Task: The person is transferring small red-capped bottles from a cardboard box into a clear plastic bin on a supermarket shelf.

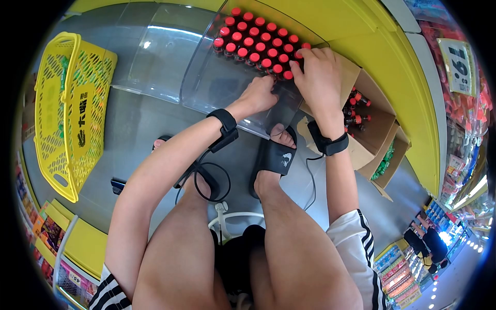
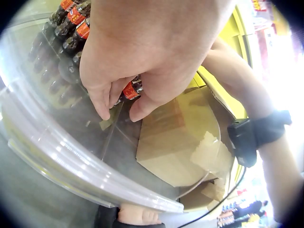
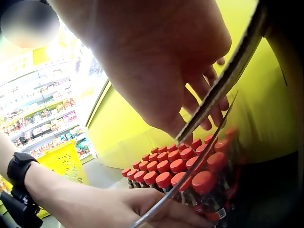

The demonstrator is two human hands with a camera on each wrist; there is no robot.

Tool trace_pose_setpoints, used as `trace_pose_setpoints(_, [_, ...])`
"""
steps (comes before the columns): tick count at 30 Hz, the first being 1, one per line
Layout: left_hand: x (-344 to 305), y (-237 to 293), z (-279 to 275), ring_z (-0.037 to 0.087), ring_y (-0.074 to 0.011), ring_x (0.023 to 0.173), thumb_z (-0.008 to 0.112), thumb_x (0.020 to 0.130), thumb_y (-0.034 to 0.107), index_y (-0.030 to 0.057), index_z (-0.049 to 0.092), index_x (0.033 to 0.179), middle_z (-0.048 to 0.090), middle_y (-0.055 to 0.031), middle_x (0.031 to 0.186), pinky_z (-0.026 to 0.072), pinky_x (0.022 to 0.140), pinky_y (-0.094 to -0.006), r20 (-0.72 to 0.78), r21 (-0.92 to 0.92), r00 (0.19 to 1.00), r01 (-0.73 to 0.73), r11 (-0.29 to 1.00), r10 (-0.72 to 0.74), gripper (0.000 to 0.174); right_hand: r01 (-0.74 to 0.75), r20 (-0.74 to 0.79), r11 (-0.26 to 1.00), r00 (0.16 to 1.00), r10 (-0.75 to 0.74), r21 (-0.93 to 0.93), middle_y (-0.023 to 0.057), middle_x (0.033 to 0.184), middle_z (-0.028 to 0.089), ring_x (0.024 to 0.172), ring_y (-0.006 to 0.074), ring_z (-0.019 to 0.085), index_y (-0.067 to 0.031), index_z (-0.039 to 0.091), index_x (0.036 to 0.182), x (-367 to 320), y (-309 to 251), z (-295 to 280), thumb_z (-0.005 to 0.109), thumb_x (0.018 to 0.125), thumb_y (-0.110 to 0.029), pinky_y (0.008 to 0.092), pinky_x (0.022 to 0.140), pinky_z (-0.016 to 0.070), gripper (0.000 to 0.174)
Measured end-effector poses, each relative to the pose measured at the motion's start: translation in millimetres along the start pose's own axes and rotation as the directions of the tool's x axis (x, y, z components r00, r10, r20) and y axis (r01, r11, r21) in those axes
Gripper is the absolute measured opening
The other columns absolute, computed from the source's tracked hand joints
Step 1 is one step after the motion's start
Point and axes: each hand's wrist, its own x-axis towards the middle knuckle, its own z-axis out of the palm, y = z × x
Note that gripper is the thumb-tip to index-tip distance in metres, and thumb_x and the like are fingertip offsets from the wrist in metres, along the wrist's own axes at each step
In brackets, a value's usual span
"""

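Observation:
Rows of small dark cola bottles with red caps (image 1: 253, 42) stand upright in a clear plastic bin (image 1: 206, 85), their orange-red labels (image 2: 83, 29) showing in the left wrist view. My left hand (image 1: 257, 96) is at the front row's near right corner, fingers bent downward beside the bottles. In the left wrist view a bottle label shows behind the gap between its thumb and fingers. Over the right end of the rows reaches my right hand (image 1: 321, 75), fingers spread and thumb by the caps. Box cardboard and the bin's edge partly cover its fingers in the right wrist view.
To the right, an opened cardboard box (image 1: 380, 111) holds loose cola bottles (image 1: 356, 113); green items (image 1: 384, 164) lie in its lower part. A yellow basket (image 1: 77, 113) stands at left. My sandalled foot (image 1: 276, 155) is just below the bin's front edge.

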Motion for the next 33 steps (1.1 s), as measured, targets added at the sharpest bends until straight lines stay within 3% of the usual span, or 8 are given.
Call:
trace_pose_setpoints(1, [-1,1,-1,0.071,-0.0378,0.127,0.073,0.086,0.006,-0.0121,0.057,0.144,0.067,-0.0292,0.142,0.0577,0.109,-0.0423,0.005,-0.003,1.000,0.003,1.000,-0.003,0.063,0.019,-0.065,0.992,0.998,-0.027,-0.124,0.0092,0.110,0.076,0.121,0.0292,0.062,-0.0053,0.077,0.110,1,0,0,0.075,0.095,-0.032,0.0596,0.109,0.0411,0.030])
trace_pose_setpoints(2, [-1,3,-1,0.071,-0.0378,0.127,0.073,0.086,0.006,-0.0121,0.057,0.144,0.067,-0.0292,0.142,0.0577,0.109,-0.0423,0.004,-0.003,1.000,0.003,1.000,-0.003,0.063,0.019,-0.066,0.992,0.997,-0.028,-0.124,0.0092,0.110,0.076,0.121,0.0292,0.062,-0.0053,0.077,0.110,2,2,3,0.075,0.095,-0.032,0.0596,0.109,0.0411,0.030])
trace_pose_setpoints(4, [-2,3,-2,0.070,-0.0380,0.127,0.073,0.086,0.006,-0.0122,0.057,0.144,0.067,-0.0299,0.142,0.0575,0.109,-0.0426,0.006,-0.007,1.000,0.008,1.000,-0.008,0.063,-0.021,-0.014,0.988,1.000,0.019,-0.154,0.0089,0.121,0.075,0.132,0.0294,0.058,-0.0045,0.076,0.119,2,6,11,0.071,0.099,-0.035,0.0709,0.113,0.0310,0.037])
trace_pose_setpoints(10, [-2,2,-1,0.070,-0.0380,0.127,0.073,0.086,0.007,-0.0118,0.057,0.144,0.067,-0.0295,0.143,0.0575,0.108,-0.0430,0.012,0.005,1.000,0.008,1.000,-0.008,0.064,-0.046,0.072,0.984,0.996,0.060,-0.173,0.0068,0.134,0.071,0.137,0.0293,0.054,-0.0044,0.072,0.130,1,6,20,0.065,0.103,-0.035,0.0755,0.115,0.0290,0.041])
trace_pose_setpoints(14, [-3,2,0,0.070,-0.0383,0.127,0.075,0.085,0.006,-0.0113,0.056,0.145,0.067,-0.0286,0.143,0.0575,0.108,-0.0433,0.015,0.000,1.000,0.018,1.000,-0.018,0.066,-0.041,0.084,0.987,0.995,0.055,-0.153,0.0061,0.138,0.069,0.138,0.0293,0.054,-0.0051,0.071,0.135,-1,9,21,0.064,0.104,-0.032,0.0758,0.115,0.0296,0.042])
trace_pose_setpoints(19, [-4,2,1,0.070,-0.0381,0.127,0.079,0.083,0.006,-0.0107,0.056,0.146,0.067,-0.0277,0.144,0.0576,0.108,-0.0436,0.008,0.003,1.000,0.021,1.000,-0.021,0.069,-0.025,0.086,0.986,0.995,0.040,-0.165,0.0078,0.140,0.067,0.139,0.0296,0.053,-0.0068,0.069,0.141,-2,13,23,0.066,0.093,-0.015,0.0735,0.116,0.0299,0.049])
trace_pose_setpoints(22, [-4,2,1,0.070,-0.0379,0.127,0.079,0.083,0.006,-0.0106,0.056,0.146,0.066,-0.0279,0.144,0.0576,0.107,-0.0437,0.011,0.002,1.000,0.020,1.000,-0.020,0.069,-0.044,0.153,0.979,0.985,0.076,-0.200,0.0095,0.143,0.064,0.142,0.0276,0.052,-0.0146,0.066,0.146,0,12,20,0.062,0.095,-0.012,0.0743,0.116,0.0281,0.051])
trace_pose_setpoints(33, [-4,2,1,0.071,-0.0380,0.127,0.080,0.083,0.007,-0.0108,0.056,0.145,0.066,-0.0278,0.144,0.0579,0.107,-0.0435,0.010,0.018,1.000,0.023,1.000,-0.023,0.069,-0.041,0.202,0.980,0.976,0.081,-0.194,0.0111,0.143,0.065,0.142,0.0294,0.052,-0.0138,0.065,0.149,2,10,16,0.063,0.093,-0.010,0.0753,0.116,0.0282,0.056])
